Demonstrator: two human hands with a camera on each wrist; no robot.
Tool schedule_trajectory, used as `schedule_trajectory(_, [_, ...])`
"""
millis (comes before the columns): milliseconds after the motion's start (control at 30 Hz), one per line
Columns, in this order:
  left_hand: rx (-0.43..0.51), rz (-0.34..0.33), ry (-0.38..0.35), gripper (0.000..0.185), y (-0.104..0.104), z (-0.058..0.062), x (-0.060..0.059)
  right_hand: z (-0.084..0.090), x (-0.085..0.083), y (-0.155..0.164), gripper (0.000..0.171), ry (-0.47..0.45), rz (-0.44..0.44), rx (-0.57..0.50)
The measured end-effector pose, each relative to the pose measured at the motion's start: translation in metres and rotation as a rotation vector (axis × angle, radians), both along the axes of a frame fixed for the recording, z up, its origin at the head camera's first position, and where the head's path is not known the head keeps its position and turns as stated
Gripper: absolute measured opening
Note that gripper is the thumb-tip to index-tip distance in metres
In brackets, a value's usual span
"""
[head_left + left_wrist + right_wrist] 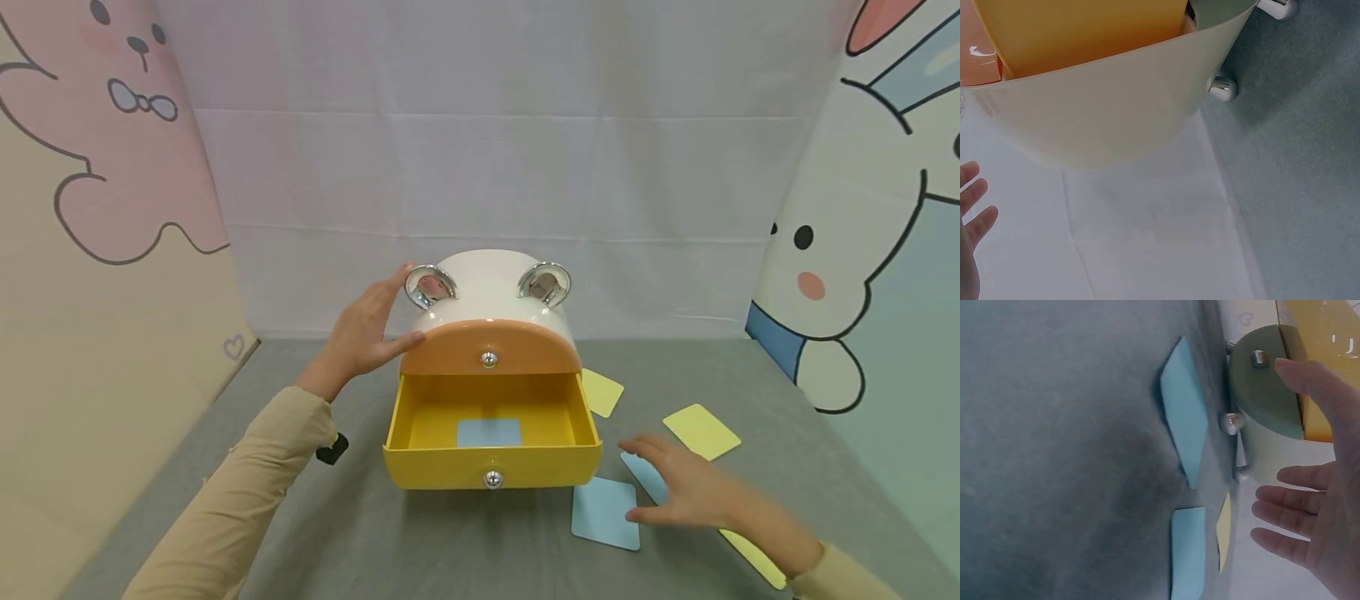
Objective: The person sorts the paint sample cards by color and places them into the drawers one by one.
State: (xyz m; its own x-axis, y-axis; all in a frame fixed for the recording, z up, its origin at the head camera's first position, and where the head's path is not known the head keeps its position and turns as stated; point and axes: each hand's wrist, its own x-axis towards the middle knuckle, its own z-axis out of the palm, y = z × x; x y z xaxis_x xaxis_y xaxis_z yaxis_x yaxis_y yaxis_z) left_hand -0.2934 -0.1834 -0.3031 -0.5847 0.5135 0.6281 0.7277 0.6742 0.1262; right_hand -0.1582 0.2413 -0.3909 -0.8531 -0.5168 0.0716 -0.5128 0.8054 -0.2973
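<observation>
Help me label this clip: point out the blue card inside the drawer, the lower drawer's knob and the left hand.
blue card (489,432), head view, middle of its face.
lower drawer's knob (492,478), head view, its round front.
left hand (365,329), head view, back of the hand.

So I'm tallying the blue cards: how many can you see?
3. One blue card lies in the open yellow drawer; one lies on the grey table in front of the right hand; a third is partly under that hand. More may be hidden.
</observation>
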Motion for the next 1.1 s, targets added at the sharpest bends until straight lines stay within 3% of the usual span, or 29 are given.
schedule_trajectory(267, [0.001, -0.003, 0.01, 0.091, 0.0, 0.001, 0.0, -0.026, 0.009, -0.003, 0.086, -0.119, -0.052, 0.028])
schedule_trajectory(700, [-0.003, -0.003, 0.006, 0.09, 0.001, 0.002, 0.002, -0.044, 0.01, -0.005, 0.086, -0.064, -0.026, 0.049])
schedule_trajectory(1100, [0.004, 0.001, 0.001, 0.09, 0.0, 0.002, 0.003, -0.043, 0.008, -0.007, 0.079, -0.086, -0.011, 0.078])
